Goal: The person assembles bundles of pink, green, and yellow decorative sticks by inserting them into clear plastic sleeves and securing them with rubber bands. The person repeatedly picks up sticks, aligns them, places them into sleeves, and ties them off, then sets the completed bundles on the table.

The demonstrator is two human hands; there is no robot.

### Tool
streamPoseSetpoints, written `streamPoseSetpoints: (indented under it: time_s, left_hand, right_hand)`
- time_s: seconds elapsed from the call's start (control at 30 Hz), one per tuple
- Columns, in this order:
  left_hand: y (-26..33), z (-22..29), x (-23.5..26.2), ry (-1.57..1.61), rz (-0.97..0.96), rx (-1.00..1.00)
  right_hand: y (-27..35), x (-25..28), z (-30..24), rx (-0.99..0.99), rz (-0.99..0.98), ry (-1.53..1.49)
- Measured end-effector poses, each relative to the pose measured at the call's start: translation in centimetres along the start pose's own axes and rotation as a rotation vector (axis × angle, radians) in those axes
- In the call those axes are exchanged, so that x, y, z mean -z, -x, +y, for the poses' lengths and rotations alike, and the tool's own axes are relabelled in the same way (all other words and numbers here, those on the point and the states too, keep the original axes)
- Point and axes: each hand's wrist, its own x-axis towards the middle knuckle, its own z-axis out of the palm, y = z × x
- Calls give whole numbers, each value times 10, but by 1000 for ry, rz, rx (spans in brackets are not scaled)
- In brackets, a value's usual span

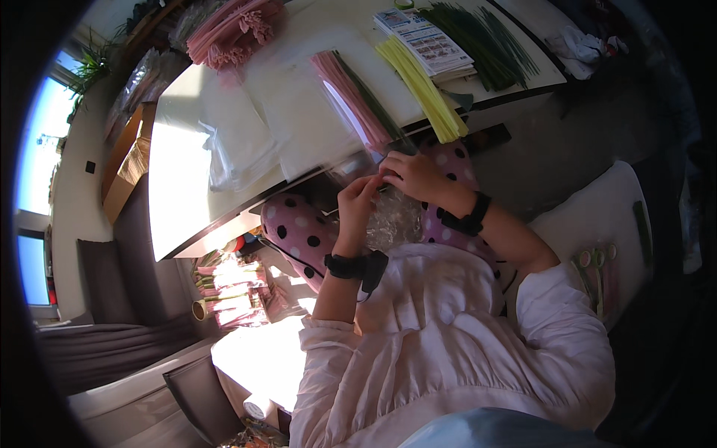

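Note:
At the table's near edge, my left hand [359,200] and my right hand [413,177] meet with fingers pinched together. Between them they grip the near end of a clear plastic bag [343,112]. Long, thin pink stems [357,104], resembling pipe cleaners, and a strip of dark green ones [366,93] lie in the bag, pointing away from me across the tabletop. The fingertips cover the exact spot being pinched. Crumpled clear plastic [394,218] rests in my lap below the hands.
The white table [291,82] holds a yellow stem bundle [423,89], dark green bundles [485,48], a printed paper stack [426,41], a large pink bundle [231,33] and flat clear bags [239,142]. Packed pink bundles [239,291] sit on the floor at left.

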Motion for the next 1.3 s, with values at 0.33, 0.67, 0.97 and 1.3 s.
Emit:
streamPoseSetpoints:
  time_s: [0.33, 0.67, 0.97, 1.3]
  left_hand:
    - [-4, -3, 8, -101, -13, -79]
    - [-9, 8, 8, -117, -7, -13]
    - [-23, 10, -4, -122, -4, 62]
    - [-26, 19, 4, -109, 1, 44]
  right_hand:
    - [-8, 1, 1, 38, -66, -174]
    - [-7, 4, 3, 92, -58, -194]
    - [6, -2, 6, 57, 103, -151]
    - [76, 40, 43, -403, 751, -727]
